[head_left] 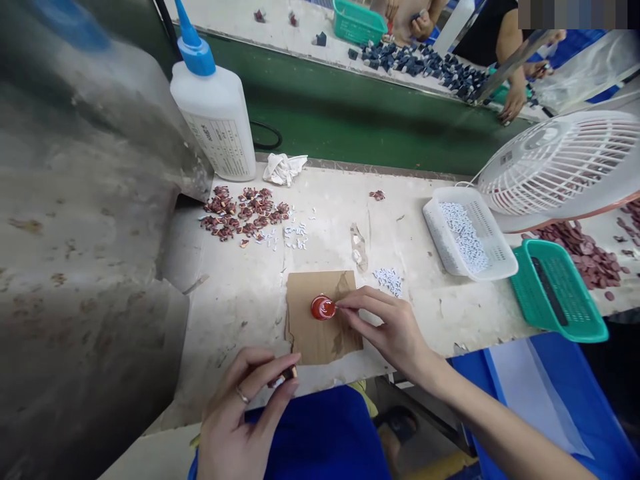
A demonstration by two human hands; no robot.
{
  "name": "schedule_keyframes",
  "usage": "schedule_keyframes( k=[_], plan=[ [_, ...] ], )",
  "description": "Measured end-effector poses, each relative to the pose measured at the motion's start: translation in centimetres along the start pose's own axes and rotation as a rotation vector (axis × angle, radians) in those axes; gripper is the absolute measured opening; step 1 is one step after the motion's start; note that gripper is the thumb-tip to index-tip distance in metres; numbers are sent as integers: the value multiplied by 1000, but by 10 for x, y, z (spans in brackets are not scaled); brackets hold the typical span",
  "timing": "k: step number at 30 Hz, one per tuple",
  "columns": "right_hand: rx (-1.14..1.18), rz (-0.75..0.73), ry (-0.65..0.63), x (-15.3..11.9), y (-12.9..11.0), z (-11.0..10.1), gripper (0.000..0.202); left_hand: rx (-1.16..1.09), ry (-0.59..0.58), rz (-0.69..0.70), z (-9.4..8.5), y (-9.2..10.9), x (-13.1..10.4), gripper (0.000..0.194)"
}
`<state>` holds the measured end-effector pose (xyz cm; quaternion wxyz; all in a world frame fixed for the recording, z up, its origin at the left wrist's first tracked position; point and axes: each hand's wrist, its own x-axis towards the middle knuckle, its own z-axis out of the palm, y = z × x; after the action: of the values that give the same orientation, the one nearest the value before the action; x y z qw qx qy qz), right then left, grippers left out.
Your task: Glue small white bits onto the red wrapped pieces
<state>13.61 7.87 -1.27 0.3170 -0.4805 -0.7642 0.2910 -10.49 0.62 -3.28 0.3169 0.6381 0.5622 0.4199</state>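
On the torn brown cardboard sheet (320, 320), the right hand (395, 330) pinches fingertips at the small glossy red cap (323, 307); the left hand (245, 413), nearer the body, grips a small dark piece (283, 379).

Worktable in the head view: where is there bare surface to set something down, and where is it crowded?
Bare table lies left of the cardboard sheet, below the pile of red pieces. A second patch sits between the right hand and the white tray. Crowded: the bottle, fan and green basket.
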Motion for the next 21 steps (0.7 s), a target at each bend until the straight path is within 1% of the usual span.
schedule_keyframes(
  k=[3, 7, 15, 18, 21],
  plan=[
    [-23, -1, 10, -1, 2, 0, 16, 32, 3, 2, 0, -6, 0, 19],
    [-10, -5, -1, -1, 4, 0, 16, 13, -10, -25, 0, -10, -4, 19],
    [-3, -19, -3, 0, 4, 1, 15, -25, 19, -171, 2, -3, -3, 16],
    [-16, -31, -17, -1, 4, 0, 16, -35, 27, -189, 2, -1, -1, 13],
    [-25, -40, -12, -1, 6, 1, 16, -31, 26, -171, 4, -3, 1, 14]
  ],
)
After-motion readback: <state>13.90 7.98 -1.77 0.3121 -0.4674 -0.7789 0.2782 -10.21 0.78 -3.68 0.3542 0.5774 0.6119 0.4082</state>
